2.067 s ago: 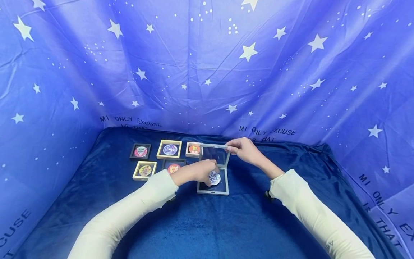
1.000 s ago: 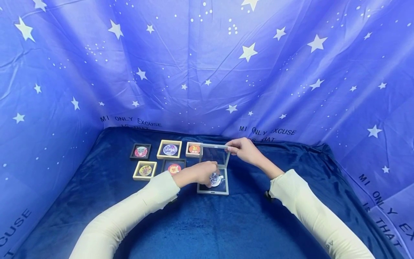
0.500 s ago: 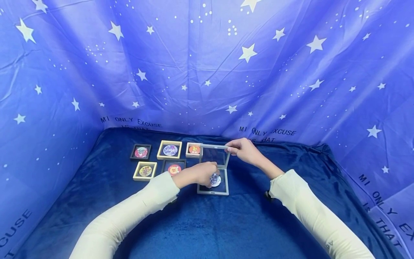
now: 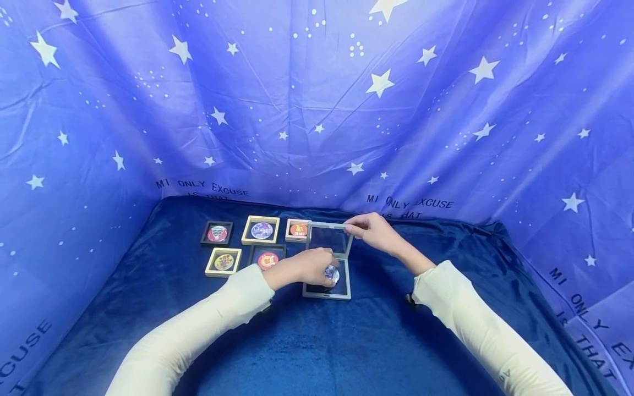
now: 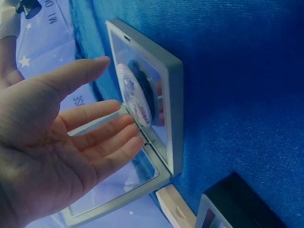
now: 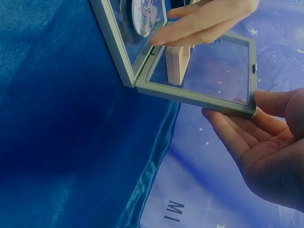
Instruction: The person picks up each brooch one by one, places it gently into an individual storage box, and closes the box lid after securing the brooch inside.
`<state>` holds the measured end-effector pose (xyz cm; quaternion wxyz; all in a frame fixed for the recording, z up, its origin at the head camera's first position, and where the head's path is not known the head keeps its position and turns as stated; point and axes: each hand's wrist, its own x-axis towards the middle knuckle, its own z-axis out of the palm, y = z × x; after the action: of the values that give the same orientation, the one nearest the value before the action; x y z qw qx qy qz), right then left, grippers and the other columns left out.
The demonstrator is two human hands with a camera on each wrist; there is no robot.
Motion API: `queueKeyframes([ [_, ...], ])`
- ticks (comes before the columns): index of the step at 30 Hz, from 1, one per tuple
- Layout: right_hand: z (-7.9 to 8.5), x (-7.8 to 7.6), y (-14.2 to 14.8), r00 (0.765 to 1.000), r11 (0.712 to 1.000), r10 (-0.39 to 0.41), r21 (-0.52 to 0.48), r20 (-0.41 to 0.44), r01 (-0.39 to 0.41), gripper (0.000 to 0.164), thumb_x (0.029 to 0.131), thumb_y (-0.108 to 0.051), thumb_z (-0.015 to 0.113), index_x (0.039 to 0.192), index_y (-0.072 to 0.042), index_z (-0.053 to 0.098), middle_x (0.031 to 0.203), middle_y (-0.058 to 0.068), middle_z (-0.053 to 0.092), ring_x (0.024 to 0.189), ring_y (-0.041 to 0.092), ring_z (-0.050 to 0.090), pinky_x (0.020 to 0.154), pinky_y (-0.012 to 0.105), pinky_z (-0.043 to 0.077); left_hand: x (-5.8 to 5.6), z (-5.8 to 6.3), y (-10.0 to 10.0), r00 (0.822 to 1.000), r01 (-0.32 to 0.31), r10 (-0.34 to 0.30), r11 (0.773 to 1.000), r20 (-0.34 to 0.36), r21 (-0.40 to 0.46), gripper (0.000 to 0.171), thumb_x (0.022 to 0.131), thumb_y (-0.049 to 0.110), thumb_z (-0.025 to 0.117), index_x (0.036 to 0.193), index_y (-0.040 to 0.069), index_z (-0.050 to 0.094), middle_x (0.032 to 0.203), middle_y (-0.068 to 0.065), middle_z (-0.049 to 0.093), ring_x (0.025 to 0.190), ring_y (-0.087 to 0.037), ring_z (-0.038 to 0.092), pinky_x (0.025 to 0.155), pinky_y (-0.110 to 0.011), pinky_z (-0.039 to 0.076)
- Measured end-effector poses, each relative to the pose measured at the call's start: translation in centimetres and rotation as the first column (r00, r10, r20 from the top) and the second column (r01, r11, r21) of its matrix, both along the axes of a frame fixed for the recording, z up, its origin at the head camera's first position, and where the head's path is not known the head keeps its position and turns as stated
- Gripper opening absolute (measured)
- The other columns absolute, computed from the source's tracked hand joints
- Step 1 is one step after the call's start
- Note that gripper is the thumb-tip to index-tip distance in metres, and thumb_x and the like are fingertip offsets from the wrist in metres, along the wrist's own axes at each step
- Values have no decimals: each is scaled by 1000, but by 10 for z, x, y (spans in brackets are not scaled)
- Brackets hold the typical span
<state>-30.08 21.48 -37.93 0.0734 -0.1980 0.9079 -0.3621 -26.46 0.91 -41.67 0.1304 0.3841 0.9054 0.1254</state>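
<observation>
A grey display frame (image 4: 327,296) lies unfolded on the cloth, its lower half flat and its clear-windowed lid (image 4: 329,240) raised. On the clear film of the lower half is a round badge (image 5: 135,94) with a pale printed face, mirrored in the film. My left hand (image 4: 314,267) is over that half. In the left wrist view its fingers are spread and relaxed, with the fingertips (image 5: 124,118) close beside the badge and the thumb apart from it. My right hand (image 4: 372,231) pinches the lid's far right corner, thumb on one face and fingers on the other.
Left of the grey frame are framed badges: a black frame (image 4: 202,240) and two cream ones (image 4: 242,242) (image 4: 207,272), a black frame (image 4: 251,253) partly behind my left arm, and a small pale frame (image 4: 287,238) beside the lid. A starry curtain (image 4: 317,110) surrounds the blue cloth (image 4: 317,352).
My left hand has shifted slightly over the badge and now covers more of it in the head view. My right hand keeps holding the raised lid in the same place.
</observation>
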Motion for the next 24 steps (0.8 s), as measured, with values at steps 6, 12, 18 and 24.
queueKeyframes([
  [6,2,2,-1,1000,1000,1,7,-4,-1,39,105,-30,57,130,-3,68,122,17,72,111,30,68,93,47,55,1,7,-4,999,-43,41,989,18,141,48,97,41,68,129,5,70,123,-11,72,109,-22,70,92,-36,57],
  [12,5,1,-1,993,997,-63,-40,103,67,50,106,-36,55,138,2,61,138,22,63,125,38,62,107,54,47,1,18,-9,991,-92,124,913,-57,397,33,101,37,64,108,8,78,97,-3,78,80,-9,71,76,-26,57],
  [18,11,-1,0,924,978,-131,-103,360,179,63,106,-42,51,147,5,48,149,27,51,134,42,55,115,52,40,1,31,-15,926,-253,374,723,-57,642,23,98,31,66,93,12,79,79,3,73,70,-6,63,67,-23,52],
  [24,11,-3,5,860,977,-132,-81,494,196,72,105,-51,49,153,1,41,149,29,50,140,41,49,118,52,36,-1,39,-22,824,-403,566,587,0,702,22,97,27,67,96,6,75,87,-8,68,79,-21,62,75,-34,51],
])
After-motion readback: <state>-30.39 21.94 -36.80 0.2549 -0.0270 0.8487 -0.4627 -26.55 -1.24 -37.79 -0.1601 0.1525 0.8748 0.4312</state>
